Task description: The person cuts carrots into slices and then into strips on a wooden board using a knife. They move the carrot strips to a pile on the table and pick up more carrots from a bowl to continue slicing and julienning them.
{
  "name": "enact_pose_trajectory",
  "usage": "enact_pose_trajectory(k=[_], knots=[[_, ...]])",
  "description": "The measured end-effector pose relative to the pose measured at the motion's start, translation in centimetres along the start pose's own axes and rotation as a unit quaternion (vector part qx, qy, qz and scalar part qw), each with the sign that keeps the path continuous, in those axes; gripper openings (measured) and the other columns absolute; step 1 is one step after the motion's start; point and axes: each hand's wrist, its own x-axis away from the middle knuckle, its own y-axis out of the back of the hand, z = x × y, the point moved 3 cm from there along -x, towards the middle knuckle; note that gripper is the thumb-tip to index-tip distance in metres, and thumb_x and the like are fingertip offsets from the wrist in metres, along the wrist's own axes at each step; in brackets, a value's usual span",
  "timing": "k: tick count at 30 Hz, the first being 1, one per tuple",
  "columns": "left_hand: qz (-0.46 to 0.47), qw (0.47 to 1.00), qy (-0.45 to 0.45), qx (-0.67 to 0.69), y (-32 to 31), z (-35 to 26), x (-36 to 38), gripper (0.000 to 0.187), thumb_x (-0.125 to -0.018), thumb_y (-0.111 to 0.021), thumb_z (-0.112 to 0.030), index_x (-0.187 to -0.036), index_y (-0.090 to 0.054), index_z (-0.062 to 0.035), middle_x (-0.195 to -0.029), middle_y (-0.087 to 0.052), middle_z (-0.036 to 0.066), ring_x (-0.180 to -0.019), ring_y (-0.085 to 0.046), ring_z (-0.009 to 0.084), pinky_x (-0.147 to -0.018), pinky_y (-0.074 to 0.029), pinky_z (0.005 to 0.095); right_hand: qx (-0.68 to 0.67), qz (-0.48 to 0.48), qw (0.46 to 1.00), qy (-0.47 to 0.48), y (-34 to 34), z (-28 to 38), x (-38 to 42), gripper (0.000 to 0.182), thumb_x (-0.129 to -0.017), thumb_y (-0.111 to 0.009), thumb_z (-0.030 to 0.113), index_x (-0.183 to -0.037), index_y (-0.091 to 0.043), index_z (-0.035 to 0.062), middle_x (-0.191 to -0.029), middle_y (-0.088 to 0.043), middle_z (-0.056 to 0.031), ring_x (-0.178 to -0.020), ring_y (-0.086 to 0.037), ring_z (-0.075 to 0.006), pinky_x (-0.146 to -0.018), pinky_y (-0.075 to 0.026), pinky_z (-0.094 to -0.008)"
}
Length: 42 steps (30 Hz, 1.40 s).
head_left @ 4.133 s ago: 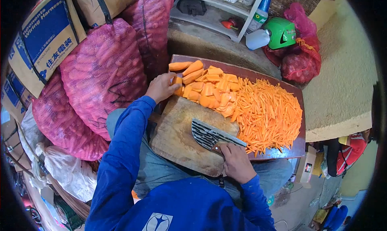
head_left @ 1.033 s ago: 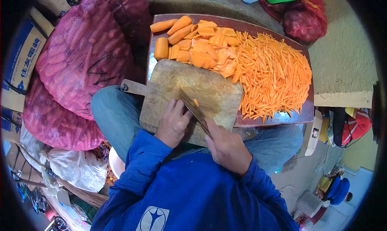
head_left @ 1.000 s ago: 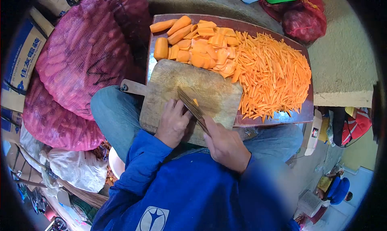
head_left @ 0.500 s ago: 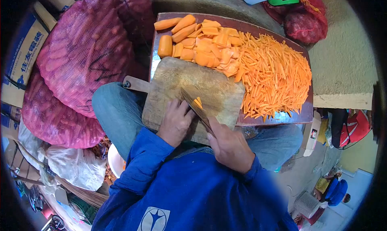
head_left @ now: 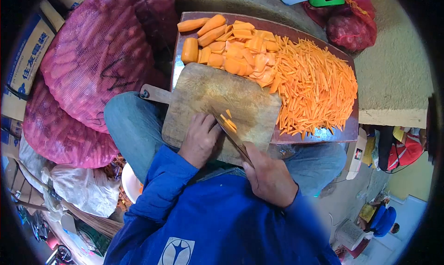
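Note:
My right hand [head_left: 270,177] grips a knife [head_left: 238,145], its blade slanting across the wooden cutting board [head_left: 194,87]. Several cut carrot strips [head_left: 230,123] lie along the blade's right side. Close on the blade's left, my left hand [head_left: 201,140] presses down on the board with fingers curled together; whatever they hold is hidden. Beyond the board are flat carrot slices [head_left: 240,61], with peeled carrot pieces [head_left: 212,31] at their left. A large heap of carrot sticks [head_left: 317,84] covers the right of the low red-brown table [head_left: 291,138].
Pink mesh sacks of carrots [head_left: 97,61] are stacked at the left. A white bowl [head_left: 131,185] sits below my left knee, partly hidden. A red mesh bag [head_left: 352,29] rests beyond the table at upper right. Farther off at lower right are a person in blue [head_left: 384,221] and a grey basket [head_left: 350,234].
The knife and my right hand have shifted slightly right and down. More cut carrot strips show beside the blade. My left hand stays in nearly the same place.

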Motion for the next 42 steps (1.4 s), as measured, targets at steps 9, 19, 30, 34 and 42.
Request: enact_pose_trajectory(k=[9,19,30,34,42], knots=[[0.007,0.998,0.006,-0.063,0.4,0.1,0.0,0.030,-0.083,-0.070,-0.010,-0.111,-0.073,-0.0013,-0.106,-0.062,0.013,-0.100,-0.059,0.0334,-0.088,-0.046,0.0479,0.026,-0.022,0.999,0.042,-0.3,0.0,-1.6,0.054,-0.103,-0.065,0.020,-0.150,-0.046,0.0003,-0.097,-0.070,-0.0251,-0.082,-0.073,-0.0446,-0.069,-0.059,-0.0542],[-0.015,0.999,-0.003,-0.045,-0.6,0.6,0.7,0.029,-0.083,-0.068,-0.008,-0.110,-0.073,-0.0010,-0.109,-0.063,0.014,-0.101,-0.059,0.0341,-0.089,-0.046,0.0478,0.016,0.001,1.000,0.027,-0.7,0.0,-2.0,0.054,-0.101,-0.066,0.014,-0.149,-0.048,-0.0016,-0.103,-0.071,-0.0278,-0.093,-0.071,-0.0465,-0.077,-0.057,-0.0533],[-0.035,0.997,-0.011,-0.064,-0.1,0.5,0.5,0.027,-0.080,-0.067,-0.008,-0.105,-0.072,0.0009,-0.105,-0.061,0.015,-0.097,-0.058,0.0340,-0.086,-0.048,0.0470,-0.001,-0.017,0.999,0.043,-0.7,-0.1,-1.9,0.053,-0.101,-0.066,0.014,-0.149,-0.048,-0.0024,-0.106,-0.071,-0.0291,-0.093,-0.071,-0.0476,-0.078,-0.057,-0.0536],[-0.018,0.998,-0.006,-0.063,0.3,0.2,0.5,0.025,-0.079,-0.067,-0.008,-0.102,-0.071,0.0011,-0.103,-0.061,0.015,-0.097,-0.059,0.0338,-0.086,-0.048,0.0467,0.015,0.010,1.000,0.010,-1.6,-0.5,-2.0,0.052,-0.101,-0.066,0.014,-0.148,-0.049,-0.0026,-0.106,-0.072,-0.0289,-0.093,-0.071,-0.0473,-0.078,-0.057,-0.0537],[-0.048,0.998,0.002,-0.038,0.3,0.3,0.7,0.027,-0.079,-0.067,-0.007,-0.103,-0.072,0.0034,-0.105,-0.063,0.017,-0.100,-0.060,0.0352,-0.090,-0.049,0.0476,0.015,-0.015,0.998,0.057,-0.9,-0.4,-1.4,0.053,-0.103,-0.064,0.019,-0.148,-0.046,-0.0001,-0.097,-0.071,-0.0270,-0.085,-0.072,-0.0474,-0.072,-0.057,-0.0555]])
